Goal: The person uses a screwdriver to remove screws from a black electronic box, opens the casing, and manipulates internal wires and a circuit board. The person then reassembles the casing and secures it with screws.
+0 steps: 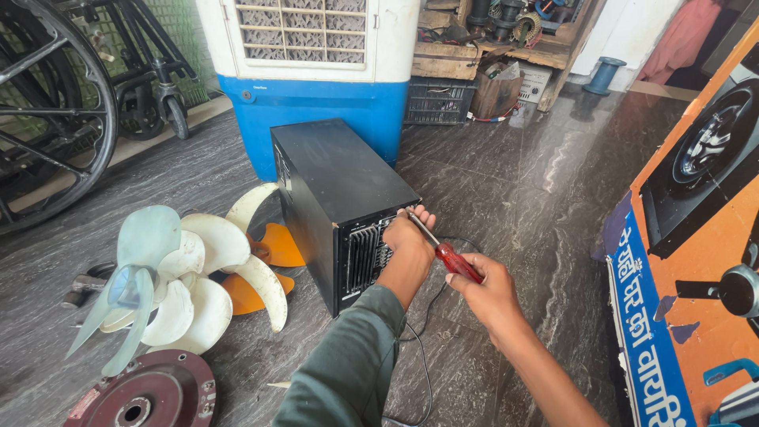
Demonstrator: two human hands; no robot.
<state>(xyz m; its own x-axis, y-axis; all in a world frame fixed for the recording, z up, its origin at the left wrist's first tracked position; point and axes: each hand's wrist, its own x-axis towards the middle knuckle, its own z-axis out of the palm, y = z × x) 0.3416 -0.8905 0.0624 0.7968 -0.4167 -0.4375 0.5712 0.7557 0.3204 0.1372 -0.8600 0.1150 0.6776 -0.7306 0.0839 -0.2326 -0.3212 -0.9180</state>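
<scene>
Screwdriver [443, 253] slants from the right hand [490, 296], fist closed round its red handle, up-left to the box [340, 198] corner; left hand [409, 237], fingers curled, steadies the shaft there, nearer the tip.

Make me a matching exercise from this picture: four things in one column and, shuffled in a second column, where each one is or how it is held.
Column one:
1. screwdriver
2. black box
3. fan blades
4. round metal disc

Column two:
A. on the floor at the lower left edge, nearest the camera
B. piled on the floor left of the black box
C. red handle in the right hand, tip at the box's upper rear corner
D. standing on the floor before the blue and white cooler, with the left hand on its rear panel

Pairs: 1-C, 2-D, 3-B, 4-A
</scene>
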